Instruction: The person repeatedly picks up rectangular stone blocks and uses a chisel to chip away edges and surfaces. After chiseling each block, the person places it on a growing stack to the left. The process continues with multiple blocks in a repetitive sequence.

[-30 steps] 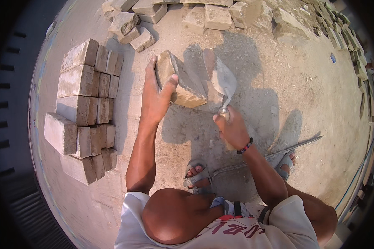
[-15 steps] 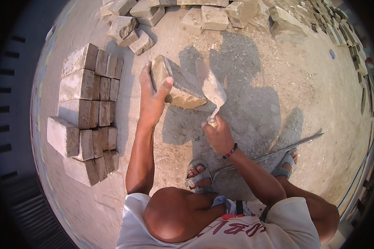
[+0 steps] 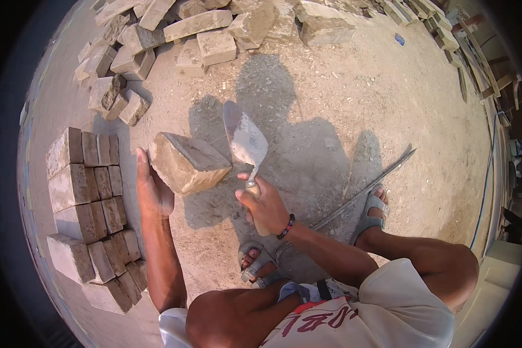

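The left hand [image 3: 155, 188] is stretching open along the near left side of a brick [image 3: 185, 165]; whether it is touching it, I cannot tell. The right hand [image 3: 265, 206] is wrapping around the handle of a trowel [image 3: 246, 139], whose blade is pointing away from the person, just right of the brick. Stacked bricks [image 3: 87, 185] are standing farther left on the ground [image 3: 388, 98].
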The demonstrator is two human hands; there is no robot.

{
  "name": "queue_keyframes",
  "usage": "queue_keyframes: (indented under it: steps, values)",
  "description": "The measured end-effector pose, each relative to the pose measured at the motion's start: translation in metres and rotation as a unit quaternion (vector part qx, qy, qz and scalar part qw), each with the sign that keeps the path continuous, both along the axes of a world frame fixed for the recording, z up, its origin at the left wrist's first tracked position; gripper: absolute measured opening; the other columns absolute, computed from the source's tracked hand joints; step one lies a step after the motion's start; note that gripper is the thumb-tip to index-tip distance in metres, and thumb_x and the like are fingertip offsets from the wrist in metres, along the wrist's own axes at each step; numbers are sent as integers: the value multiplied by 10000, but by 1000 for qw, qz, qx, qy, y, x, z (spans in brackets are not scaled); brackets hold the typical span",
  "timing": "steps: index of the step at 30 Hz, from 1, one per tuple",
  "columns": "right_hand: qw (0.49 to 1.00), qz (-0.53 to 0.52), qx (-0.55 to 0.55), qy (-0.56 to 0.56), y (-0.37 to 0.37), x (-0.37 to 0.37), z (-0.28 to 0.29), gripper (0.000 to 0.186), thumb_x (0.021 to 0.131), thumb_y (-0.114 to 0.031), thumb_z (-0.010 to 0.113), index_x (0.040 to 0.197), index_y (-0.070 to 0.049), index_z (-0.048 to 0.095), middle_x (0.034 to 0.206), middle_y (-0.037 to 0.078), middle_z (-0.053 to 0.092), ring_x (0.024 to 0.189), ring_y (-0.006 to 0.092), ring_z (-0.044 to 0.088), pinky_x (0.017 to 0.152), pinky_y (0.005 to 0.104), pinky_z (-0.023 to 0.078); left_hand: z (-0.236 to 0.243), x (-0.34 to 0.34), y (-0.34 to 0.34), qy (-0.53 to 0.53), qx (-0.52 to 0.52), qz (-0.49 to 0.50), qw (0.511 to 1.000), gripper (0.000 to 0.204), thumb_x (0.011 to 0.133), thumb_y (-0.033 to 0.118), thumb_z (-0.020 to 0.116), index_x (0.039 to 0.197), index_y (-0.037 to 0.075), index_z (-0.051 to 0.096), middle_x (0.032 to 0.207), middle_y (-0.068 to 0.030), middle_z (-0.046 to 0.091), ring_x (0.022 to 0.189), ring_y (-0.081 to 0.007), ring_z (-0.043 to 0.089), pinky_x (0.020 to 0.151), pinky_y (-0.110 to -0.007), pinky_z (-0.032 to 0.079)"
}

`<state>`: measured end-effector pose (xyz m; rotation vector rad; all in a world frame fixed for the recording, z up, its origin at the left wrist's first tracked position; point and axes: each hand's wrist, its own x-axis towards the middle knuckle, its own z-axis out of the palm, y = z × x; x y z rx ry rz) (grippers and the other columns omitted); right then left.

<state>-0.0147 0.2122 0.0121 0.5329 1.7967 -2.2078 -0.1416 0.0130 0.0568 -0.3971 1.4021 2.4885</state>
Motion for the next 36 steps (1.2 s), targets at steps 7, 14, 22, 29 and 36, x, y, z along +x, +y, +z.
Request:
queue_keyframes:
  steps: [7,14,22,29,36]
  values:
    - [995,32,12,94,16,-50,54,662,992,-435,544,1442,36,425,725,102,601,546,169,616,560,324,504,-31,-9,-3,18,-31,17,999,547,1036,451,401,1370,26,486,1339,-132,566,1206,-299,569,987,-454,500]
    - [958,53,131,249,-17,-46,21,622,987,-425,545,1356,74,512,1099,264,661,995,305,672,885,390,511,-39,2,-11,-40,58,-119,990,570,1020,478,362,1364,44,498,1320,-137,585,1156,-314,602,938,-460,535]
    - [989,72,47,121,-27,27,23,509,935,-270,603,1354,13,549,1316,223,588,1223,302,574,1017,398,431,-19,90,-18,-207,155,-63,964,697,864,513,564,1365,31,504,1318,-162,580,1154,-333,587,1034,-467,440]
    - [969,74,101,214,-22,48,-1,501,910,-227,629,1344,15,563,1429,254,500,1354,290,473,1081,384,376,-47,136,-5,-167,203,9,965,726,800,346,631,1410,7,431,1293,-191,577,1153,-329,587,1017,-457,456]
    - [974,9,131,182,3,0,5,492,917,-279,657,1282,44,591,1316,247,604,1247,296,575,1030,373,423,-28,88,32,25,86,-33,995,868,803,288,629,1535,22,246,1420,-182,457,1280,-300,493,1051,-407,427]
